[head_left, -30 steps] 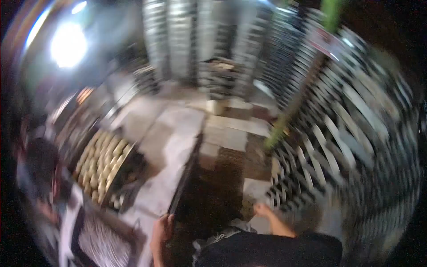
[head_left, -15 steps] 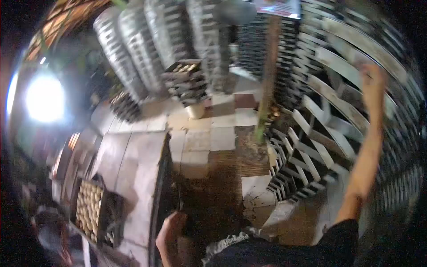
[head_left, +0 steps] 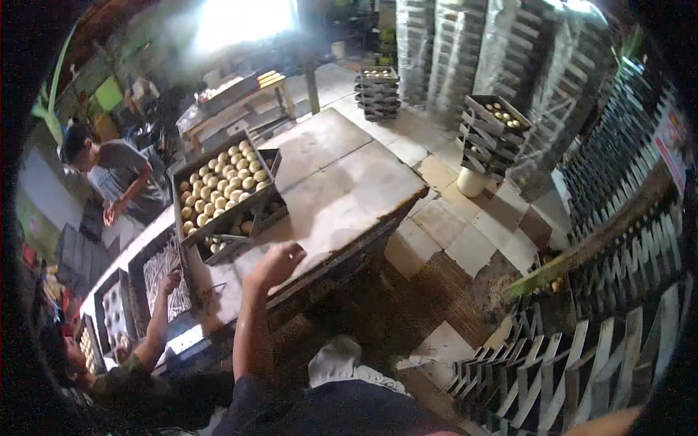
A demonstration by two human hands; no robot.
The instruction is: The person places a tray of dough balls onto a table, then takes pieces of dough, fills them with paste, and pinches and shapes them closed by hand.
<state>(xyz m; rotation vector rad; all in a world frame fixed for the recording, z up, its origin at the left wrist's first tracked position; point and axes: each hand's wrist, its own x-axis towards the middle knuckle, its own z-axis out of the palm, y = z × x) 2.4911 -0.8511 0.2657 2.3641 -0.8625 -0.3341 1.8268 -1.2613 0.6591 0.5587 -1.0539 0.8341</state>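
Item, the left hand (head_left: 273, 267): raised over the near edge of the table (head_left: 349, 174), just beside the tray of round pieces and apart from it. Fingers loosely bent, neither spread wide nor made into a fist; nothing was seen between them.

Item, the right hand: outside the view; only the right forearm (head_left: 609, 422) showed at the lower right, so its fingers could not be told.

Step, by judgement: a pause between holds, the left hand free. Any grasp of the tray called for straightened fingers and a hold on its rim, ideally from two sides, with the load kept level.

Item, the tray of round pieces (head_left: 234, 214): on the table, atop a lower tray (head_left: 251, 237) set askew beneath it. Open side up; long axis from lower left to upper right, roughly along the table's near edge, so far as the curved lens allowed one to judge.

Item, the tray of pale strips (head_left: 187, 292): on the table, left of the left hand; a co-worker's hand (head_left: 171, 280) was at its edge.

Item, a tray stack (head_left: 491, 143): beyond the table, on a white bucket (head_left: 472, 183).
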